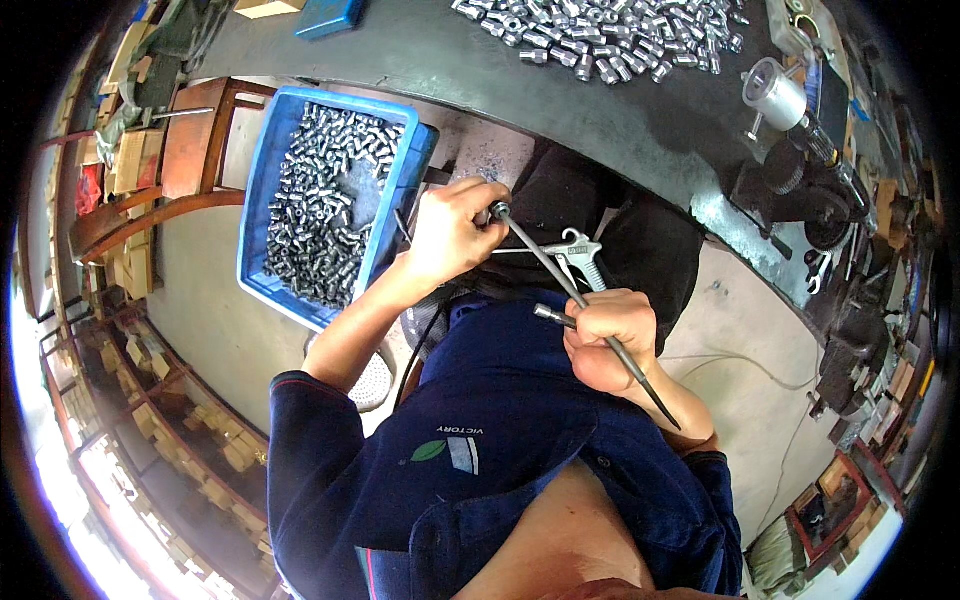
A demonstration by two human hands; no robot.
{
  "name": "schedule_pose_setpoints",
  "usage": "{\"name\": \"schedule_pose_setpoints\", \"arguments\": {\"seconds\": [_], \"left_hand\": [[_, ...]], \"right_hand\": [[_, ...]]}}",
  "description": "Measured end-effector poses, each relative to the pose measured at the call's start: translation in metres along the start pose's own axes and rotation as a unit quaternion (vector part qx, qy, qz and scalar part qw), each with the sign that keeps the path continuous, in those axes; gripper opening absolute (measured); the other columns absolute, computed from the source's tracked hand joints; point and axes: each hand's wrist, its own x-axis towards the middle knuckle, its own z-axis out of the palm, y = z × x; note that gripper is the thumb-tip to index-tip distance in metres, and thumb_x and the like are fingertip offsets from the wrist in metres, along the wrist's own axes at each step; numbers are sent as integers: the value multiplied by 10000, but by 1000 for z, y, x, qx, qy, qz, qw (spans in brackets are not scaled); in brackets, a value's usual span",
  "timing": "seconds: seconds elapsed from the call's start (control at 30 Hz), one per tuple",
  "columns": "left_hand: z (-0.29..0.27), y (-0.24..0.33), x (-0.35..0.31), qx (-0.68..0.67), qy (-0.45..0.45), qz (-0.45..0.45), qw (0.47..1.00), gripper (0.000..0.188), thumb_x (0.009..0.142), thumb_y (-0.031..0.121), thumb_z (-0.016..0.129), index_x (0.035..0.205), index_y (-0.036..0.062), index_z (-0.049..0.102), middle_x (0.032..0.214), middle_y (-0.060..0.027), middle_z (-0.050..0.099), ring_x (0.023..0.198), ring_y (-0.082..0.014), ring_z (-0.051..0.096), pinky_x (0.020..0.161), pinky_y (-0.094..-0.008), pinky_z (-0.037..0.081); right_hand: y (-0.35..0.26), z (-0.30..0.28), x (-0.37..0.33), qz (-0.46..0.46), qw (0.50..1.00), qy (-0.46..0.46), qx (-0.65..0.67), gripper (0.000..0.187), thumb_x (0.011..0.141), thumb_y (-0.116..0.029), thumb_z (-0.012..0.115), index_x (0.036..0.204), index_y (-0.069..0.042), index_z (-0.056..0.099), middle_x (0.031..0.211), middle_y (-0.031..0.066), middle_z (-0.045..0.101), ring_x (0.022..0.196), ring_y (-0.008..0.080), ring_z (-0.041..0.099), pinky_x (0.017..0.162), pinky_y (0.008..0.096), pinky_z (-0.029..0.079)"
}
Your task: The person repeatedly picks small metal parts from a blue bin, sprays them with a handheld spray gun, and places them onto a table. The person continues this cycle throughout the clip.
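My right hand is closed round a long grey metal rod with a tapered point. The rod slants from the lower right up to my left hand. A short cylindrical metal piece also sticks out of the right fist; its far end is hidden. My left hand pinches a small dark metal fitting at the rod's upper end. Whether the rod goes into the fitting or only touches it, I cannot tell. Behind the rod, a silver air blow gun lies over my dark-clad legs.
To my left stands a blue plastic crate holding many small metal fittings. Ahead, a dark workbench carries a heap of shinier fittings. A clamp-like metal device stands at the bench's right. A wooden chair is beyond the crate.
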Motion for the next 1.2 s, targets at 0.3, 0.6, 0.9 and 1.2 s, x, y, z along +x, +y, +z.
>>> {"name": "schedule_pose_setpoints", "arguments": {"seconds": [0.3,0.6,0.9,1.2], "left_hand": [[15,6,3,-16,-10,79,997,295,556,17,698,841,31,622,638,-89,566,515,-205,565,481,-304,443],[-26,-34,120,103,93,34,990,286,670,171,668,924,39,665,548,-126,575,503,-187,609,515,-315,483],[-81,-30,158,-268,121,-6,956,415,853,128,595,1201,-55,462,864,-132,649,682,-149,631,624,-247,509],[-125,-129,-23,120,60,-272,953,277,865,230,557,949,-21,640,633,-105,622,554,-147,620,552,-291,490]], "right_hand": [[31,0,25,55,992,-11,-115,311,668,-178,575,568,-25,324,515,98,276,437,208,304,428,330,249],[6,-16,-5,-4,993,114,-17,284,627,11,537,519,-46,280,465,50,332,381,139,346,383,276,242],[13,-12,-13,37,993,111,-34,309,669,-14,569,514,-51,304,469,33,382,410,136,412,416,258,329],[14,2,-7,42,995,90,24,397,802,17,509,494,-56,269,478,73,432,385,140,429,357,252,360]]}}
